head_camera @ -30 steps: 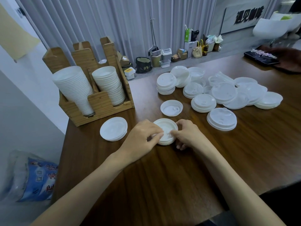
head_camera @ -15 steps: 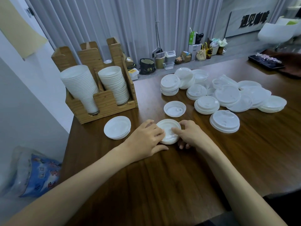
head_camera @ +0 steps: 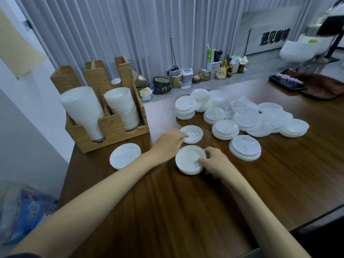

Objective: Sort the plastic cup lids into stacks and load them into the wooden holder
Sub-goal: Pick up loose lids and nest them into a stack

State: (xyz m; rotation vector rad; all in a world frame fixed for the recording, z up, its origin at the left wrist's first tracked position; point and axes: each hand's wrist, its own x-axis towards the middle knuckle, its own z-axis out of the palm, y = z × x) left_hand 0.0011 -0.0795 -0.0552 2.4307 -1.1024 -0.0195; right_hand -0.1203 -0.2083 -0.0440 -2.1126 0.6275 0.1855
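Plastic cup lids (head_camera: 247,118) lie in a loose heap and in short stacks across the far middle of the bench (head_camera: 186,211). The wooden holder (head_camera: 111,127) stands at the bench's far left corner, and both of its front compartments are loaded. The left column (head_camera: 81,108) of white lids leans out to the left. The right column (head_camera: 122,108) also tilts and rises above the front wall. Just in front of the holder a flat stack (head_camera: 124,155) lies close to the bench's left edge. Between the holder and the heap a single lid (head_camera: 193,134) lies hollow side up, and just nearer sits a small stack (head_camera: 188,161). Bare wood runs wide from there to the near edge and off to the right. The left hand (head_camera: 169,142) reaches in from the left with its fingertips on the single lid's near rim; whether they pinch it I cannot tell. The right hand (head_camera: 214,161) holds the small stack by its right side, thumb on top and fingers curled round the rim.
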